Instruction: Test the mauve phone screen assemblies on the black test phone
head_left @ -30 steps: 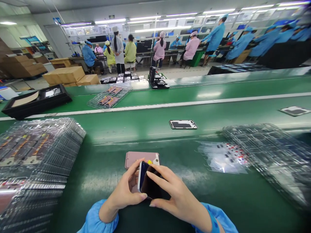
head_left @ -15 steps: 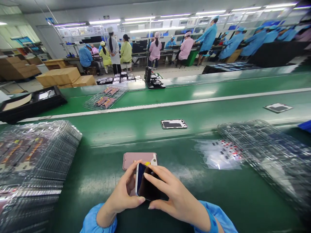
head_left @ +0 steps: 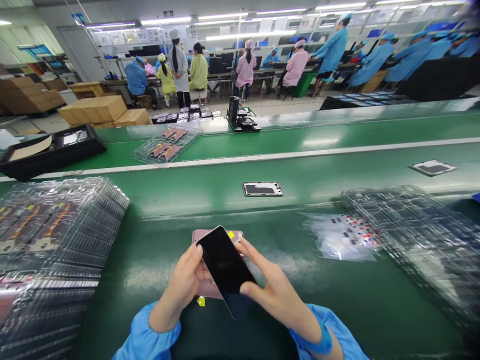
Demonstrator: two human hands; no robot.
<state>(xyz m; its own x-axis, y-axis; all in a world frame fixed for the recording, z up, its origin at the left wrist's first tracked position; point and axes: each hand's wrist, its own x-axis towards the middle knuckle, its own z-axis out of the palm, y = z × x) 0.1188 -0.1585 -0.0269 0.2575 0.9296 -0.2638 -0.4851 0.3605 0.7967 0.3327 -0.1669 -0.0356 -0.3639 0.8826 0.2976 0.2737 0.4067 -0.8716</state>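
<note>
Between my hands a phone screen (head_left: 225, 265) with a black glossy face is held tilted, its glass toward me. My left hand (head_left: 183, 277) grips its upper left edge, thumb on the front and fingers behind. On the right edge, my right hand (head_left: 272, 285) holds it with the thumb at the lower side and fingers near the top. Beneath it on the green bench lie pink phone panels (head_left: 210, 289), partly covered by the screen and my hands. A yellow tab (head_left: 201, 301) sticks out near my left wrist.
Stacked clear trays (head_left: 75, 215) with pink parts stand at left. At right are clear trays (head_left: 405, 230) and plastic film with small red and black pieces (head_left: 348, 232). A phone frame (head_left: 262, 189) lies on the green belt ahead. Several people work at benches beyond.
The phone screen has turned from a steep tilt to showing its full black face. My left hand has shifted up its edge, and more of the pink panel and a yellow tab now show below.
</note>
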